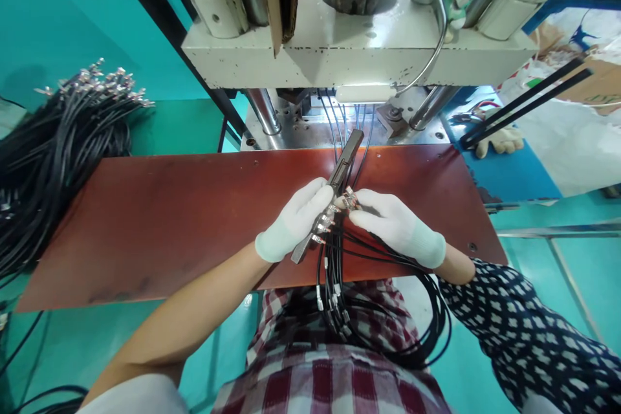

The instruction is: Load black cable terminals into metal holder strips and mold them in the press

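My left hand (pixel 301 215), in a white glove, is closed round a long grey metal bar (pixel 348 154) that lies slanted over the brown board. Several silver connectors (pixel 324 223) sit along the bar's near part, beside my left fingers. My gloved right hand (pixel 388 220) pinches a silver cable connector (pixel 350 199) close to the bar. Black cables (pixel 334 265) run from the connectors down over the board's front edge and loop across the lap. Beyond the bar, thin cables (pixel 334 119) reach back under the press.
A brown board (pixel 194 213) spans the front of a white press (pixel 310 65) with steel columns. At the left lies a large bundle of black cables (pixel 63 136) with silver ends. To the right are black rods (pixel 528 103) and a work glove (pixel 502 141) on a blue surface.
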Motion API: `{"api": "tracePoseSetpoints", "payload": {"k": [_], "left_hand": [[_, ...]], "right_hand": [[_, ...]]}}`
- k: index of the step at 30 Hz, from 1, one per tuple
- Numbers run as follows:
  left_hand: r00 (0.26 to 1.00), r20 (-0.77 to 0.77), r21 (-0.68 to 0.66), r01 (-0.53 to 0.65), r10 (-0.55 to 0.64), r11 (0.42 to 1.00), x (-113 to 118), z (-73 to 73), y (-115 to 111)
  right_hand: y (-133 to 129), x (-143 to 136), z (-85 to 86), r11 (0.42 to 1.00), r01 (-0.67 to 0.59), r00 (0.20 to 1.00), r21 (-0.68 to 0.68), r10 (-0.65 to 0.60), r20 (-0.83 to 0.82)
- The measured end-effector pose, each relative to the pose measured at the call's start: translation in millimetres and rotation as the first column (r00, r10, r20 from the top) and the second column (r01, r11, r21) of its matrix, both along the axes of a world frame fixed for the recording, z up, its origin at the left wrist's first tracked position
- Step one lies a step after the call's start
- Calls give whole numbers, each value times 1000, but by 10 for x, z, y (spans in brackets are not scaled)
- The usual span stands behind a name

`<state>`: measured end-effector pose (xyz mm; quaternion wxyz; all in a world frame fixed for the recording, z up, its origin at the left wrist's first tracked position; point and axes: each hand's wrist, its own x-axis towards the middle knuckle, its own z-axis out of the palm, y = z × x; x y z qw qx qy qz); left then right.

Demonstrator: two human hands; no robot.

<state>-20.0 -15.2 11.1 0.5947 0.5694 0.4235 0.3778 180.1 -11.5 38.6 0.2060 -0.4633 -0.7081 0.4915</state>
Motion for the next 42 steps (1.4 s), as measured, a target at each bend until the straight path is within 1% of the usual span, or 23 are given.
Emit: {"api": "tracePoseSetpoints", "payload": {"k": [4, 8, 10, 13, 15, 17, 19, 22, 25, 27, 30, 32, 34, 36, 37, 39, 42], "left_hand": [[999, 36, -28, 25, -24, 999, -12, -58, 4], [997, 58, -19, 44, -43, 999, -13, -89, 15], [995, 75, -29, 62, -59, 998, -14, -97, 24], [991, 101, -63, 95, -89, 993, -19, -104, 34], [989, 107, -75, 111, -103, 991, -23, -103, 34], [987, 111, -91, 128, -118, 988, -26, -97, 30], [983, 117, -117, 153, -139, 981, -33, -86, 24], [982, 91, -110, 177, -168, 978, -51, -60, 23], [982, -9, -24, 191, -191, 981, -67, -43, 32], [973, -131, 44, 197, -190, 979, -66, -46, 36], [938, -322, 172, 193, -131, 966, -49, -65, 30], [928, -360, 226, 186, -95, 956, -38, -70, 20], [947, -301, 180, 167, -107, 969, -31, -59, 10], [974, -180, 85, 154, -137, 984, -29, -41, 2], [982, -122, 43, 153, -147, 987, -29, -34, 0], [986, -47, 0, 158, -158, 987, -32, -33, 1], [986, -3, -20, 164, -165, 986, -40, -65, 14]], "right_hand": [[-25, -3, -41, 991, 64, 993, -116, -75, -90], [-5, 4, -25, 981, 47, 995, -187, -63, -82], [13, 8, -8, 972, 48, 989, -230, -77, -123], [36, -5, 9, 941, 60, 955, -333, -152, -256], [45, -31, 3, 928, 94, 937, -360, -205, -284], [51, -66, -17, 934, 156, 932, -322, -247, -264], [56, -101, -42, 944, 190, 933, -271, -259, -249], [60, -132, -58, 954, 170, 945, -249, -230, -233], [52, -139, -44, 953, 163, 954, -255, -218, -207], [41, -137, -41, 949, 174, 959, -262, -224, -174], [24, -128, -78, 949, 202, 964, -243, -236, -122], [15, -118, -125, 957, 215, 964, -193, -240, -115], [5, -104, -163, 967, 227, 965, -116, -239, -105], [-12, -88, -176, 969, 236, 964, -70, -243, -112], [-22, -80, -171, 968, 242, 959, -69, -249, -136], [-42, -63, -149, 962, 257, 941, -90, -270, -205], [-57, -42, -108, 952, 289, 921, -96, -304, -242]]}}
